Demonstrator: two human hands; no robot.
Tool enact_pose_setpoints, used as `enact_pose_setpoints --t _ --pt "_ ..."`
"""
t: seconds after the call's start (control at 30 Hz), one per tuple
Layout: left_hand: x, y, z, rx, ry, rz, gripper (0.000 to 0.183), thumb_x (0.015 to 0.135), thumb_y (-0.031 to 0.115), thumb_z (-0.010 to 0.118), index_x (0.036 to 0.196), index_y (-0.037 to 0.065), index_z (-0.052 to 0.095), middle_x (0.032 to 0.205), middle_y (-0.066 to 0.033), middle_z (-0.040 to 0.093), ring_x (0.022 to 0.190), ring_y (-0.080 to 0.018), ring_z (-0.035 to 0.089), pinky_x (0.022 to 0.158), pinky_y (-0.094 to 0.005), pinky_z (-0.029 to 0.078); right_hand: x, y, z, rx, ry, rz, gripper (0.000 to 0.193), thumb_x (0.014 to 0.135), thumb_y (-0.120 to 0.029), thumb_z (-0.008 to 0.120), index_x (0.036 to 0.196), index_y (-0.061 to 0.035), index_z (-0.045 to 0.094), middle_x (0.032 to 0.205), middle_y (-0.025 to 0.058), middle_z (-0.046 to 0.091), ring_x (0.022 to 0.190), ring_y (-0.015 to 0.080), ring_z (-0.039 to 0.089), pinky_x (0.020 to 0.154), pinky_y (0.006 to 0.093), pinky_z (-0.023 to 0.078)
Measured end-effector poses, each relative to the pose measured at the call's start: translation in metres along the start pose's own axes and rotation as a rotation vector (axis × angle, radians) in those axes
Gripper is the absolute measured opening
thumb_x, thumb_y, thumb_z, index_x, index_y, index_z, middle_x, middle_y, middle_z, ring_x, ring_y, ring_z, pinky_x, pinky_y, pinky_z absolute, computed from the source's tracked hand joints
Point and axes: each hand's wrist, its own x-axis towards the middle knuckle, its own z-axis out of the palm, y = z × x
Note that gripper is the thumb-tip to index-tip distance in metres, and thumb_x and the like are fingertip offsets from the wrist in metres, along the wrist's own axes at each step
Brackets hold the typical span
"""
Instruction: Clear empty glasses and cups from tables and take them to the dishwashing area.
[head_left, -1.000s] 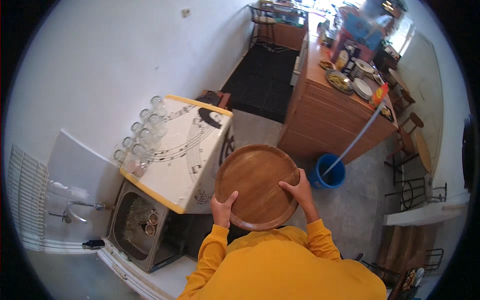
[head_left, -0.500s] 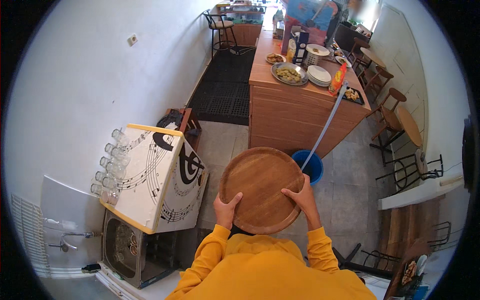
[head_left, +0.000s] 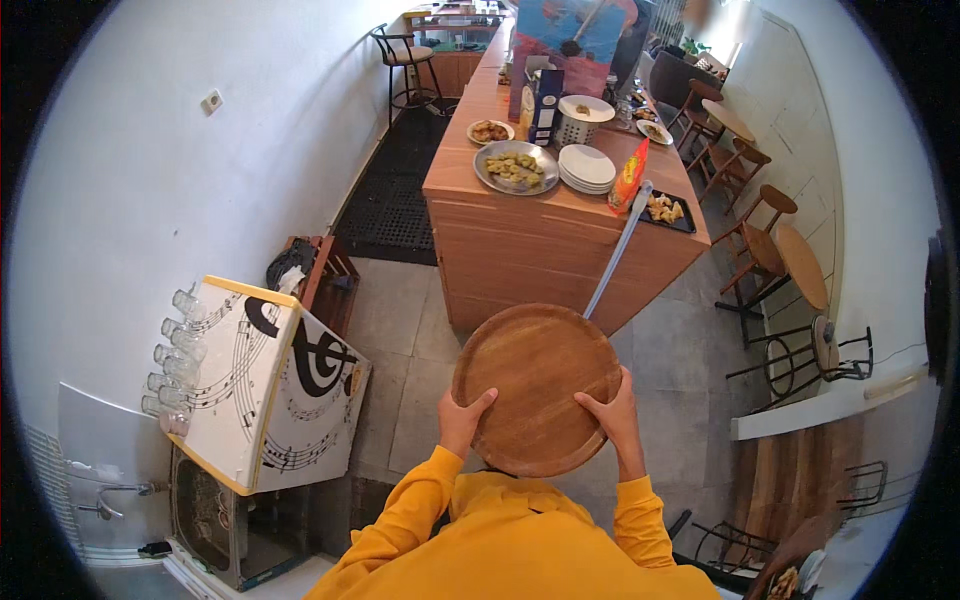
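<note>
A round brown wooden tray (head_left: 537, 390) with a raised rim is held level in front of my body, with nothing lying on it. My left hand (head_left: 463, 420) grips its left edge, thumb on the upper face and the other fingers hidden underneath. On the opposite edge my right hand (head_left: 616, 420) holds it the same way. Beyond the tray stands a wooden counter (head_left: 530, 245). Its top carries a metal platter (head_left: 490, 180) of yellow-green food pieces, a stack of white plates (head_left: 587, 165), a red-and-yellow packet (head_left: 630, 178) and a black tray (head_left: 688, 222) with food.
To the left is a white cabinet (head_left: 250, 370) painted with music notes, several glass jars (head_left: 178, 350) along its edge. A metal sink (head_left: 205, 515) sits nearer. A long pole (head_left: 620, 245) leans on the counter. Wooden chairs (head_left: 765, 240) line the right wall; a black mat (head_left: 385, 200) covers the aisle.
I have moved forward, so the counter appears nearer and the cabinet has shifted left and down. The tray stays in both hands and now hides the blue bucket by the pole.
</note>
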Motion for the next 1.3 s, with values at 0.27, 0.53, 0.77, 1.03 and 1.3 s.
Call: enact_pose_setpoints --t 0.27,0.53,0.77,1.03,1.3 --pt "0.017 -0.024 0.095 0.047 -0.031 -0.011 0.060 0.074 0.023 0.083 0.121 -0.003 0.055 0.116 -0.0130 0.062 0.107 -0.0233 0.060 0.092 -0.0342 0.048 0.054 0.050 -0.074 0.028 -0.028 0.081 0.092 0.067 -0.034 0.087 0.136 0.0007 0.036 0.127 0.0214 0.054 0.116 0.0312 0.056 0.096 0.0406 0.047" --pt "-0.002 -0.038 0.199 0.086 0.037 0.048 0.052 0.077 0.019 0.079 0.119 -0.002 0.057 0.114 -0.0128 0.064 0.105 -0.0222 0.061 0.092 -0.0333 0.048 0.099 0.094 -0.154 0.160 -0.099 0.086 0.088 0.069 -0.033 0.086 0.135 0.0008 0.037 0.126 0.0210 0.055 0.116 0.0312 0.055 0.095 0.0390 0.047" --pt "-0.043 -0.066 0.332 -0.026 0.146 0.100 0.054 0.076 0.019 0.080 0.120 -0.002 0.057 0.114 -0.0130 0.064 0.104 -0.0216 0.061 0.092 -0.0316 0.047 0.165 0.156 -0.270 0.104 -0.162 -0.115 0.081 0.071 -0.028 0.084 0.133 -0.0001 0.040 0.124 0.0191 0.057 0.113 0.0296 0.057 0.093 0.0385 0.047" --pt "-0.051 -0.086 0.481 -0.021 0.243 0.177 0.056 0.076 0.018 0.080 0.122 -0.002 0.056 0.117 -0.0127 0.064 0.108 -0.0212 0.059 0.096 -0.0321 0.045 0.235 0.177 -0.396 0.182 -0.254 -0.080 0.074 0.076 -0.029 0.081 0.133 -0.0022 0.042 0.125 0.0170 0.056 0.113 0.0280 0.056 0.094 0.0380 0.047" --pt "-0.006 -0.050 0.576 -0.069 0.275 0.246 0.051 0.079 0.015 0.076 0.122 -0.002 0.056 0.115 -0.0118 0.065 0.106 -0.0210 0.061 0.095 -0.0326 0.046 0.337 0.186 -0.440 0.146 -0.249 -0.118 0.070 0.083 -0.036 0.073 0.135 -0.0010 0.042 0.127 0.0169 0.054 0.116 0.0290 0.054 0.097 0.0389 0.043"
